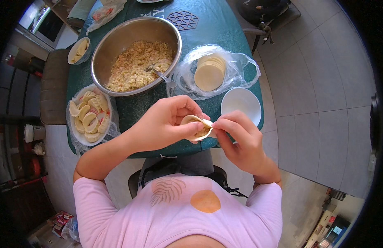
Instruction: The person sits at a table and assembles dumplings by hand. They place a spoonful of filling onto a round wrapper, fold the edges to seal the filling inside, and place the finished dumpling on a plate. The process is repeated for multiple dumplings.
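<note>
Over the table's near edge, a partly folded dumpling (pixel 204 128) with filling showing inside is held between both hands. My left hand (pixel 175 120) cups it, thumb along the near side and fingers behind. The fingertips of my right hand (pixel 240 134) pinch the wrapper's right edge. Beyond them, a stack of round dumpling wrappers (pixel 209 75) lies in a clear plastic bag (pixel 185 78). A large steel bowl (pixel 101 62) holds crumbly filling (pixel 135 66), with a metal spoon (pixel 160 76) resting in it. A white bowl (pixel 241 105) stands just beyond my right hand.
A plate of folded dumplings (pixel 91 113) sits on plastic at the left table edge. Behind it is a small bowl (pixel 79 51) with pale pieces. A dark lattice trivet (pixel 182 20) and a plastic bag (pixel 104 14) lie at the far end. Chairs flank the green table (pixel 158 103).
</note>
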The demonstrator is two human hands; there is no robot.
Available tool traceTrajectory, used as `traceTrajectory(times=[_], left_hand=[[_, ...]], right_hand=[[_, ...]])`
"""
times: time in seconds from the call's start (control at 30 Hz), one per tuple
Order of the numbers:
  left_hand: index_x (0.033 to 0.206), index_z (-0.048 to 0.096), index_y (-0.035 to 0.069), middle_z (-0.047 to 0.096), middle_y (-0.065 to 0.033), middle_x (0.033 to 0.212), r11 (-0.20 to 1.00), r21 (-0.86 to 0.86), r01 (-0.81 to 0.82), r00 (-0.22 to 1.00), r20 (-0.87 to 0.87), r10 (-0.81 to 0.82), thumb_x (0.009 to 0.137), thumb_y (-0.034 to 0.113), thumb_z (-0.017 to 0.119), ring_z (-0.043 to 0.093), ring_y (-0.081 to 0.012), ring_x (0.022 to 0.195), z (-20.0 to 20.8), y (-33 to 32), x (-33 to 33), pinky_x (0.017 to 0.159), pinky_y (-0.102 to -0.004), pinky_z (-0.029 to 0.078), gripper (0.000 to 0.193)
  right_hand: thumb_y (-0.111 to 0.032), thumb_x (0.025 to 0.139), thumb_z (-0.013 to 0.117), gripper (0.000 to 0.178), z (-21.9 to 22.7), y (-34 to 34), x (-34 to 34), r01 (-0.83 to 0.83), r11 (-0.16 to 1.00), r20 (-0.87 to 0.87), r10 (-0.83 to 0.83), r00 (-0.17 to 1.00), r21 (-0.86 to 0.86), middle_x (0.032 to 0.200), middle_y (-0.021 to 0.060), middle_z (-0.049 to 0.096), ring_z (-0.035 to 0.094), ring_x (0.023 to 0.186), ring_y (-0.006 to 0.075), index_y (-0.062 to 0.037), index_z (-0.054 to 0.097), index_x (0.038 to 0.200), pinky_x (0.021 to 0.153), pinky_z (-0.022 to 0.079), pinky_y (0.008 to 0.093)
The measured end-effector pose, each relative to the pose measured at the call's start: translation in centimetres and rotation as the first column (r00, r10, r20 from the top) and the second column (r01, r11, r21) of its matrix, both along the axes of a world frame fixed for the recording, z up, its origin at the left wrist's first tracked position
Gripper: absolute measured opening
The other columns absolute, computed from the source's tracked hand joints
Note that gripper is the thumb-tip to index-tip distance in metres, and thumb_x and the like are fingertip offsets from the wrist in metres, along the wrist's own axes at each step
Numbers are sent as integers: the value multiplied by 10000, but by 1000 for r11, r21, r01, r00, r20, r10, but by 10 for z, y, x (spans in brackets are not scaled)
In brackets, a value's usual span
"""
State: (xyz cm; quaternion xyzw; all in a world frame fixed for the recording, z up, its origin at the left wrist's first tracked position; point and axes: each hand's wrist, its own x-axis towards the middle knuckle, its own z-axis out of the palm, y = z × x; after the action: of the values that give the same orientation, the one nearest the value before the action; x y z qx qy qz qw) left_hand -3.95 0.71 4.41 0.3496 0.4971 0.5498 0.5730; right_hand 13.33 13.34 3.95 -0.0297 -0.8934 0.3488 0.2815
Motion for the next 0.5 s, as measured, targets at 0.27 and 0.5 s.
traceTrajectory(times=[0.27,0.5], left_hand=[[962,545,-49,649,-118,953,1000,1,20,999,33,-20,876,31,593,638,-125,819,0,0,-1,709,-252,543,127],[951,602,-28,652,-142,1016,999,-46,30,990,-134,-36,859,19,627,646,-126,812,8,-2,-1,691,-238,550,107]], right_hand=[[31,727,700,258,15,5,-2,-119,993,75,117,990,23,898,147,578,582,777,289,11,581,954,650,478,352],[41,732,689,253,12,0,-5,-82,992,-6,83,997,94,876,150,573,579,760,298,25,577,957,643,473,354]])
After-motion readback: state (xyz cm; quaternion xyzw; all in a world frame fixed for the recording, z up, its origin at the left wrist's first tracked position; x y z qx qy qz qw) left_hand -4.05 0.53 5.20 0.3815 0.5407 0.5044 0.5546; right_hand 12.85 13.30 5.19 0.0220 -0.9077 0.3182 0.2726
